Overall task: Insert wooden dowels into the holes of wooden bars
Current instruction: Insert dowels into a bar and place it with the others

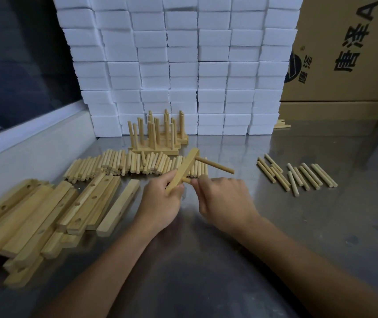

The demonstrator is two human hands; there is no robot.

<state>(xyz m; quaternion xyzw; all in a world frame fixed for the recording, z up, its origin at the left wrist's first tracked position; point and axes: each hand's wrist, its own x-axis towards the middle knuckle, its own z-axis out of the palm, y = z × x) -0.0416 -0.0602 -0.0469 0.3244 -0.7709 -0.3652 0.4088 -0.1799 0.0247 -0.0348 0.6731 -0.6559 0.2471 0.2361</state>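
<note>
Head view, left hand: the left hand (160,201) is curled round the lower end of a wooden bar (183,172), thumb and fingers wrapped on it; the bar is held off the table, tilted up and away toward the dowel pile
Head view, right hand: the right hand (224,200) has its fingers curled and pinches a short dowel (187,179) whose tip meets the bar just above the left hand's grip; how deep it sits in the hole cannot be told
Head view, seated dowel: a second dowel (215,165) stands out of the bar near its upper end, pointing right and slightly toward the camera
Head view, loose dowels: a long heap of dowels (123,165) lies across the table behind the hands; a smaller scatter of dowels (298,175) lies well apart on the right
Head view, bare bars: a stack of drilled bars (45,216) lies on the left, holes showing on several; one single bar (119,208) lies just beside the left wrist
Head view, finished pieces: bars with upright dowels (158,134) stand behind the heap, close to the foam
Head view, surroundings: the metal table (298,226) carries everything; a wall of white foam blocks (183,65) rises at the back; a cardboard box (344,53) with printed characters stands at the right
</note>
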